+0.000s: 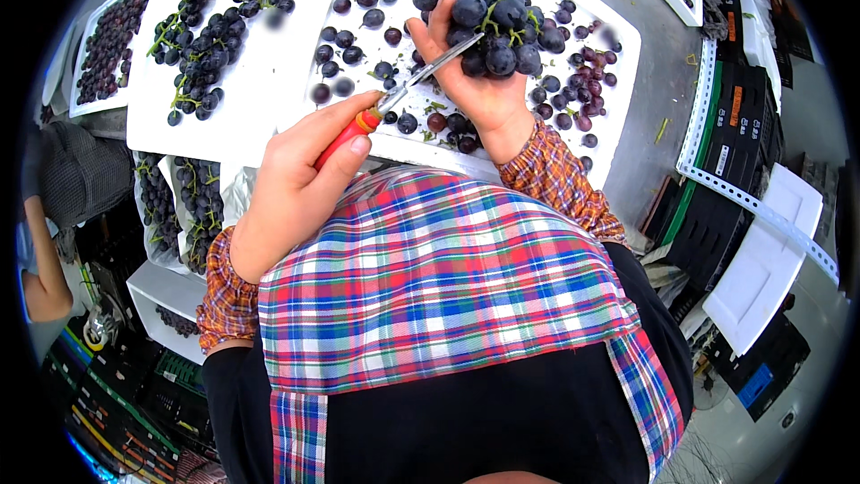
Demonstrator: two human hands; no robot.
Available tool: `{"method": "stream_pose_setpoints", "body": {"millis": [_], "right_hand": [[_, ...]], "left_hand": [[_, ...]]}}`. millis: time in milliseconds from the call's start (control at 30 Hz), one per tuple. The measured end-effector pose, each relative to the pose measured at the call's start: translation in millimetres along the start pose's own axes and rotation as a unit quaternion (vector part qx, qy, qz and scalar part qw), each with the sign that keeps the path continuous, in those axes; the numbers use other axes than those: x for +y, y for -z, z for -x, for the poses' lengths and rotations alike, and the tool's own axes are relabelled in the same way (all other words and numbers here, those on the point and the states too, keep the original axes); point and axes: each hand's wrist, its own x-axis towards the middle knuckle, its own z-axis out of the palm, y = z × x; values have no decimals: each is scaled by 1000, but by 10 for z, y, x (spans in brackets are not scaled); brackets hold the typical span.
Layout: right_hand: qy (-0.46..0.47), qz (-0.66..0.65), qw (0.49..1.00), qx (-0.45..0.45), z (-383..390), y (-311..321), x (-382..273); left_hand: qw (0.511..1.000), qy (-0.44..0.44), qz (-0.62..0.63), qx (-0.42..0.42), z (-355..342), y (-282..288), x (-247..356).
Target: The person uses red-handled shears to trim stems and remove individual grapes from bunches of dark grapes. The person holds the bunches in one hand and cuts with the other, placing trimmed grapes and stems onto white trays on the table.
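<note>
My left hand [298, 177] is closed around the red handle of a pair of small scissors [344, 137]. Their slim metal blades point up and right, with the tips against the dark grapes. A bunch of dark grapes [502, 29] with a green stem rests in my right hand [485, 99], whose fingers curl up behind it, partly hidden by the fruit. Beneath both hands lies a white foam tray [618, 81], scattered with loose grapes [369, 18] in dark blue and reddish purple and a few green stem scraps.
To the left, a white surface [260, 99] bears several trimmed grape bunches [210, 49]. Another tray of small grapes [115, 45] stands farther left, and bagged bunches [199, 206] sit below. Black crates [730, 125] and a white foam lid [766, 260] are at right. Another person's arm [45, 260] shows at the left edge.
</note>
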Motion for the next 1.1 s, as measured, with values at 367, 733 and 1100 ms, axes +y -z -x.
{"method": "stream_pose_setpoints", "body": {"millis": [367,733,1100], "right_hand": [[-4,20,1000,6,36,-4,-2],[14,112,993,41,100,-11,-10],[0,88,995,47,134,-4,2]], "left_hand": [[988,-98,-119,24,-87,-34,40],[913,-215,-344,38,-171,176,165],[905,-226,-354,66,-164,112,70]]}}
